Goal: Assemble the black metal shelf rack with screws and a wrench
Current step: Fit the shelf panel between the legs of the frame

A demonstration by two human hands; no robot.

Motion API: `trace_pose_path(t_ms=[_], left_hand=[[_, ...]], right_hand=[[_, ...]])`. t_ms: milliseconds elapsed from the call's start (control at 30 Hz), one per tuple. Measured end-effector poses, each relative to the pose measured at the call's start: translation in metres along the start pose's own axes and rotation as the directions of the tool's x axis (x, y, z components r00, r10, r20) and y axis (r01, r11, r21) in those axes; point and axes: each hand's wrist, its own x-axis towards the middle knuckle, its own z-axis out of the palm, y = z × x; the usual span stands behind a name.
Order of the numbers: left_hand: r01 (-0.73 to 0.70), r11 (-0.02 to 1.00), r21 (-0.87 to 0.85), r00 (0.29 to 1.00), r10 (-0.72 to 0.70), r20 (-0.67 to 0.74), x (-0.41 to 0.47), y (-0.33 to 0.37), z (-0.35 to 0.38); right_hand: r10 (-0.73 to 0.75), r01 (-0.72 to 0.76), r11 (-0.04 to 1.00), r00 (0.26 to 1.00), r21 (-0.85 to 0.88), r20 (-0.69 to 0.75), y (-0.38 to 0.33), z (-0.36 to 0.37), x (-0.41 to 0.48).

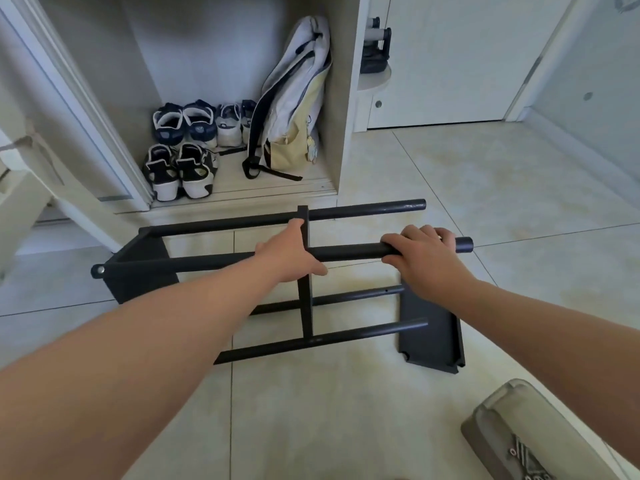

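Observation:
The black metal shelf rack [349, 212] lies on its side on the tiled floor, its several round tubes running left to right from a black end panel [138, 271]. My left hand [292, 252] grips the upper near tube where the cross bar [305, 299] meets it. My right hand [424, 258] is wrapped over the same tube near its open right end [464, 244]. A separate black end panel [429, 336] lies flat on the floor just below my right hand. Several screws [523, 459] sit in a grey tray at the bottom right.
An open wardrobe behind the rack holds several shoes [180, 147] and a leaning backpack [294, 98]. A white door [450, 57] stands at the right. The grey tray [491, 417] is at the bottom right corner, and a pale chair leg [69, 209] is at the left.

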Motion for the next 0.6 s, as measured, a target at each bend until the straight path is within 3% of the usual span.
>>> trace_pose_path(t_ms=[133, 333, 600], left_hand=[[-0.014, 0.998, -0.064, 0.999, 0.017, 0.044, 0.005, -0.014, 0.004], [-0.017, 0.993, -0.116, 1.000, 0.016, -0.004, 0.005, -0.043, -0.008], [0.025, 0.998, -0.054, 1.000, -0.026, -0.007, -0.010, -0.067, -0.008]], right_hand=[[-0.005, 0.002, 0.997, 0.999, 0.072, 0.043, 0.003, 0.010, 0.002], [-0.048, 0.053, 0.993, 0.998, 0.104, -0.052, -0.017, 0.020, 0.013], [-0.073, 0.048, 0.981, 0.989, 0.190, 0.127, -0.036, 0.025, 0.023]])
